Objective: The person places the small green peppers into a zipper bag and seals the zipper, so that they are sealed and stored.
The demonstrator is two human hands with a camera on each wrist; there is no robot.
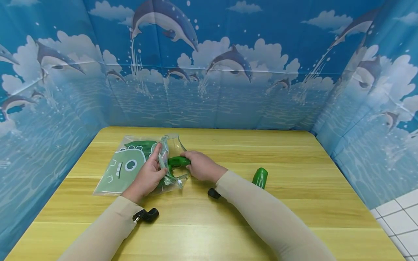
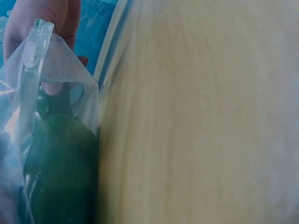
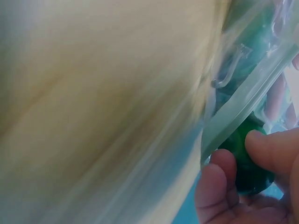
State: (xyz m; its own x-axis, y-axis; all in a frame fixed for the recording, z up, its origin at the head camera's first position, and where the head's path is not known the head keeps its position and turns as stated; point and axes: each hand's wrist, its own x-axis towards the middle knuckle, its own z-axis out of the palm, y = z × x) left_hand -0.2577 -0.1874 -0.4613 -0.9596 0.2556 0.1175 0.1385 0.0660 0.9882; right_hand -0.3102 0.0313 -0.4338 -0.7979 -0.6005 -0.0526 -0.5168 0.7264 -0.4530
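Note:
A clear zip bag (image 1: 122,181) with a green one-eyed monster print lies on the left of the table, its mouth held apart at the right end. My left hand (image 1: 148,177) grips the near side of the mouth between thumb and fingers. My right hand (image 1: 203,166) pinches a glossy green pepper (image 1: 177,161) whose far end is inside the opening. In the right wrist view, thumb and fingers close round the pepper (image 3: 252,163) beside the bag's zip strip (image 3: 252,100). More green vegetables (image 1: 143,145) show through the plastic, their number unclear.
Another green pepper (image 1: 260,177) lies on the wooden table (image 1: 294,210) to the right, partly hidden behind the right forearm. Black wrist mounts (image 1: 148,215) stick out at both cuffs. A blue dolphin-print curtain (image 1: 222,98) surrounds the table at the back and sides.

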